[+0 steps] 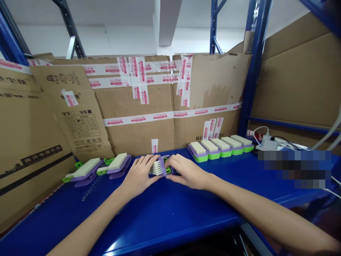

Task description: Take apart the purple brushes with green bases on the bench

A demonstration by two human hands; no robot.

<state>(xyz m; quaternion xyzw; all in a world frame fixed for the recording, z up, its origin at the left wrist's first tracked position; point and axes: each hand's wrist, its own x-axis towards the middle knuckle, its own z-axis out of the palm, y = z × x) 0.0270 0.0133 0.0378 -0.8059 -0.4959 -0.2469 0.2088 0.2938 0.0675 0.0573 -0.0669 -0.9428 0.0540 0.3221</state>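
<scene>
A purple and green scrub brush (163, 166) with pale bristles is tilted on its side over the blue shelf, between my two hands. My left hand (141, 172) grips its bristle side, with the fingers on top and the thumb below. My right hand (185, 170) holds the opposite side, fingers curled at the green parts inside the purple back. To the left lie two similar brushes, a nearer-edge brush (86, 169) and a second brush (117, 163), bristles up, with purple flaps and green parts sticking out.
Several brushes (223, 145) with green bases stand in a row at the right back, bristles up. Taped cardboard (138, 131) walls the back of the blue shelf (160, 217). A white charger (269, 143) with cables sits at the far right, near a blue upright (250, 81).
</scene>
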